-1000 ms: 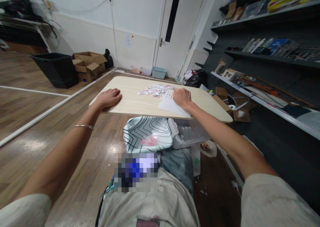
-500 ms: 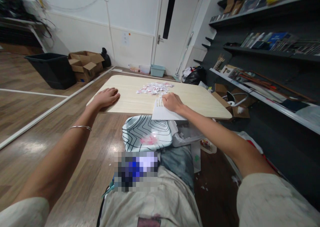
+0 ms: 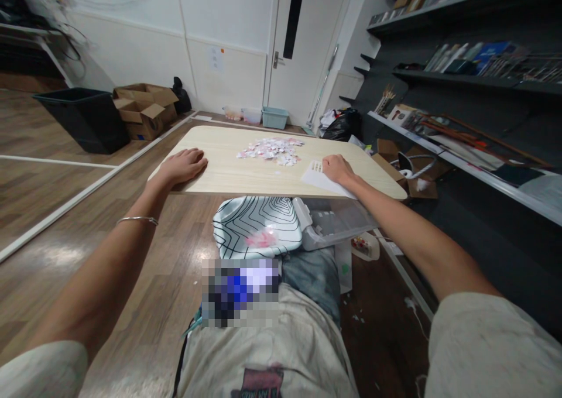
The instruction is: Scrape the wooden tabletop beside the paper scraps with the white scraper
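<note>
My left hand (image 3: 187,163) rests flat on the left end of the pale wooden table (image 3: 223,178), fingers stretched out and nothing held. On the table's right half, my right hand (image 3: 338,168) is closed over a white sheet (image 3: 319,178). Small rectangular marks or slots show in a row near the sheet's far end, and its near corner reaches the table's front edge. To the left of that sheet, towards the back, lies a pile of small white and pink paper pieces (image 3: 273,150). My right fingertips are hidden.
Below the table edge are a black-lined white tray (image 3: 228,225) with pink bits and a clear plastic box (image 3: 325,240). A black bin (image 3: 83,123) and cardboard boxes (image 3: 143,114) stand at left. Dark shelves (image 3: 465,102) line the right side.
My right hand has moved right across the table, and the white sheet has shifted with it, away from the paper pile. My left hand stays in place.
</note>
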`<control>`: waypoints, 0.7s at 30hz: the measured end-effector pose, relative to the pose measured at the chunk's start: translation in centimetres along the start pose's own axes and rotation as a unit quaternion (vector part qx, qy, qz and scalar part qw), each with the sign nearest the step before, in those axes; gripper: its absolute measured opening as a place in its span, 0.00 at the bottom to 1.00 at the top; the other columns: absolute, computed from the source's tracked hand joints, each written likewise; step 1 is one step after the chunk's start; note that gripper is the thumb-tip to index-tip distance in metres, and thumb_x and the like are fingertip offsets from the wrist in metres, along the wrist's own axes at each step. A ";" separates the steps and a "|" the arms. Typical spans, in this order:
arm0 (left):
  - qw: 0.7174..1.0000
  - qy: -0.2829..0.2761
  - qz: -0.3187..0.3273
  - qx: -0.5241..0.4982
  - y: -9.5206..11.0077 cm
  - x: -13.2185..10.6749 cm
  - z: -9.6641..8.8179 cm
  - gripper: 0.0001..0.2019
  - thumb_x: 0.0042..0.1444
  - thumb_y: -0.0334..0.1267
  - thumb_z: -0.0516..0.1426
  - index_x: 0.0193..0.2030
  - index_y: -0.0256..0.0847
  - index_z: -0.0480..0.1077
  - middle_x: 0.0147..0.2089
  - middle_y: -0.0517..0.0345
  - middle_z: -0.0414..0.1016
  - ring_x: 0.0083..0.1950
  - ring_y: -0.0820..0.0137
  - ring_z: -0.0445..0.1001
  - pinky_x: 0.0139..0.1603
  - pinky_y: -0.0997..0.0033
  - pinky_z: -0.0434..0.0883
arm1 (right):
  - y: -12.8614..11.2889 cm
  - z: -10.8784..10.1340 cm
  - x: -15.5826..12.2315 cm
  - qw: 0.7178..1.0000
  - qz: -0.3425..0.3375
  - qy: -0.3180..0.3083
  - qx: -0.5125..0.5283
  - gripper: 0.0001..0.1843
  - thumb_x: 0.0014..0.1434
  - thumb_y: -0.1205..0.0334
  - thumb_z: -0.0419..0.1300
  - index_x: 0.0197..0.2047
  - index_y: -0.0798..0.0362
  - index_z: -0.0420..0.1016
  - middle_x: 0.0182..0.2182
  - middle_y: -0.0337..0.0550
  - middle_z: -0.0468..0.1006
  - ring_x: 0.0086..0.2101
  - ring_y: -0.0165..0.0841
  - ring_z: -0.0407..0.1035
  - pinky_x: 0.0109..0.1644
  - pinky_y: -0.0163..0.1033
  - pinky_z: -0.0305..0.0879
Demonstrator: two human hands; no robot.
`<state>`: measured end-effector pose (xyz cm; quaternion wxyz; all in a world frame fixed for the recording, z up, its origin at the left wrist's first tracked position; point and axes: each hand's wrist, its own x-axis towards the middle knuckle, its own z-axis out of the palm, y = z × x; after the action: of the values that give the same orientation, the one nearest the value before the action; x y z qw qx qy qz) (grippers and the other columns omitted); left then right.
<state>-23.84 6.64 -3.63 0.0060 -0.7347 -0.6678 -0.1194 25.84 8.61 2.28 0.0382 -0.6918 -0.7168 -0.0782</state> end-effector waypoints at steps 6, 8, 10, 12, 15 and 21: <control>1.000 -0.008 0.003 0.008 -0.1 0.1 -0.1 0.37 0.72 0.56 0.41 0.74 0.37 0.71 0.79 0.41 0.70 0.80 0.50 0.66 0.78 0.52 0.64 | 2.5 0.8 -0.3 0.996 0.073 0.029 0.034 0.26 0.76 0.63 0.48 0.55 0.56 0.89 0.57 0.63 0.86 0.57 0.49 0.80 0.59 0.42 0.71; 1.000 -0.012 0.004 0.010 -0.2 0.2 -0.1 0.37 0.72 0.56 0.41 0.74 0.36 0.71 0.79 0.41 0.70 0.80 0.50 0.66 0.78 0.53 0.63 | 2.3 0.9 -0.4 0.994 0.090 0.042 0.045 0.27 0.77 0.62 0.47 0.56 0.57 0.89 0.57 0.65 0.85 0.58 0.51 0.80 0.61 0.44 0.72; 1.000 -0.015 0.004 0.008 -0.3 0.3 0.0 0.36 0.73 0.55 0.40 0.74 0.35 0.70 0.80 0.40 0.69 0.80 0.50 0.66 0.78 0.53 0.63 | 1.9 0.9 -0.5 0.992 0.104 0.049 0.054 0.27 0.77 0.61 0.47 0.57 0.59 0.89 0.57 0.67 0.85 0.58 0.52 0.80 0.63 0.46 0.72; 1.000 -0.017 0.007 0.000 -0.4 0.3 0.0 0.35 0.74 0.55 0.41 0.74 0.33 0.70 0.80 0.37 0.68 0.79 0.49 0.65 0.78 0.52 0.63 | 1.6 0.9 -0.5 0.990 0.114 0.051 0.064 0.28 0.77 0.61 0.47 0.57 0.60 0.89 0.57 0.68 0.85 0.58 0.53 0.80 0.63 0.47 0.73; 1.000 -0.015 0.014 -0.014 -0.4 0.2 -0.1 0.33 0.75 0.52 0.43 0.73 0.32 0.69 0.79 0.35 0.69 0.79 0.48 0.65 0.78 0.49 0.62 | 1.6 1.0 -0.3 0.989 0.121 0.052 0.073 0.27 0.76 0.61 0.48 0.58 0.61 0.88 0.57 0.69 0.84 0.59 0.53 0.80 0.64 0.48 0.74; 1.000 -0.024 0.011 -0.016 -0.4 0.1 -0.3 0.32 0.77 0.54 0.42 0.73 0.36 0.68 0.79 0.38 0.68 0.78 0.51 0.63 0.78 0.52 0.61 | 2.0 1.6 0.7 0.988 0.129 0.051 0.073 0.28 0.76 0.60 0.49 0.59 0.62 0.87 0.58 0.69 0.84 0.59 0.55 0.80 0.64 0.49 0.74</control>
<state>-24.23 6.76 -3.37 -0.0205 -0.7449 -0.6573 -0.1120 27.93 9.68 0.93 0.1350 -0.7692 -0.6222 -0.0549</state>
